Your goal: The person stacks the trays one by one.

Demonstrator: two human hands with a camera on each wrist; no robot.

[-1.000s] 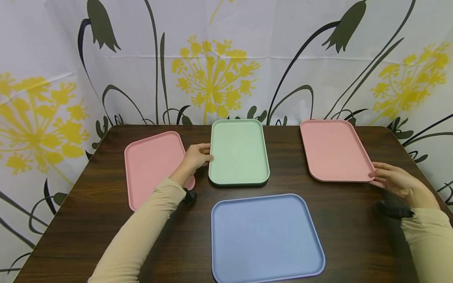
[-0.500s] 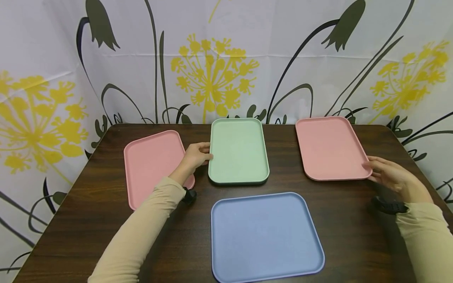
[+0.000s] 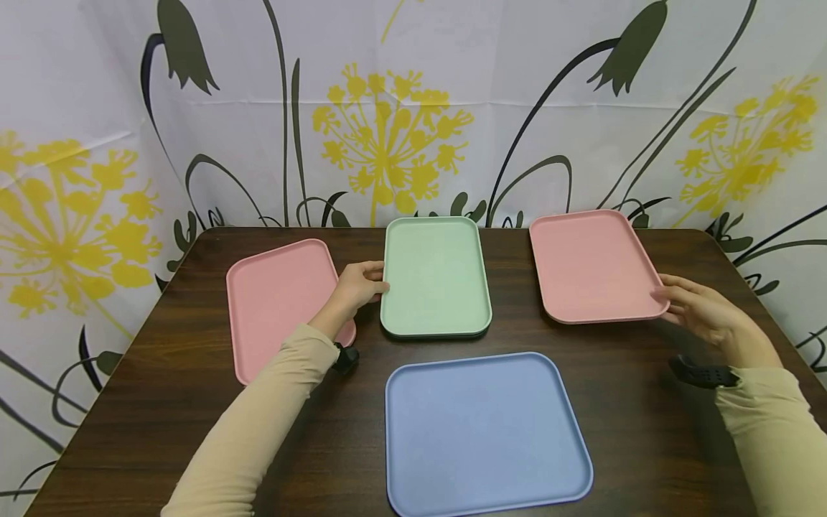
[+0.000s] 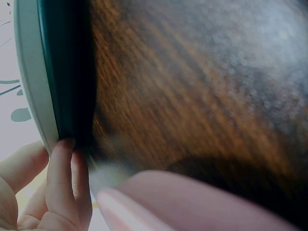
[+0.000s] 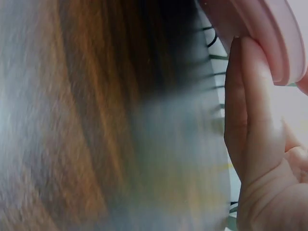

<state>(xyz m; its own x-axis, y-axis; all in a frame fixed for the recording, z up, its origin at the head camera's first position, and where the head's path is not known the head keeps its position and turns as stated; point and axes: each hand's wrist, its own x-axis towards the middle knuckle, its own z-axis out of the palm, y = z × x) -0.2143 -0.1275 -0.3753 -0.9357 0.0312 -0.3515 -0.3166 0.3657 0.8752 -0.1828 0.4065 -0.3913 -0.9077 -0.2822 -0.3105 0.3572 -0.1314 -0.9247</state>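
Note:
My left hand (image 3: 353, 289) pinches the left edge of a light green tray (image 3: 436, 276) at the back middle of the table. Beneath it shows the side of a dark green tray (image 4: 70, 72), stacked under the light one in the left wrist view. At the right, my right hand (image 3: 711, 316) grips the near right corner of a pink tray (image 3: 594, 266), thumb on its rim and fingers underneath, as the right wrist view also shows. Another pink tray (image 3: 278, 301) lies at the left, partly hidden by my left forearm.
A larger blue tray (image 3: 487, 434) lies on the dark wooden table (image 3: 310, 459) near the front. Behind the table hangs a white cloth (image 3: 510, 50) printed with yellow and dark green flowers.
My right hand has drawn the right-hand pink tray to the left, towards the green one, and it has turned slightly. The left hand stays at the light green tray's edge.

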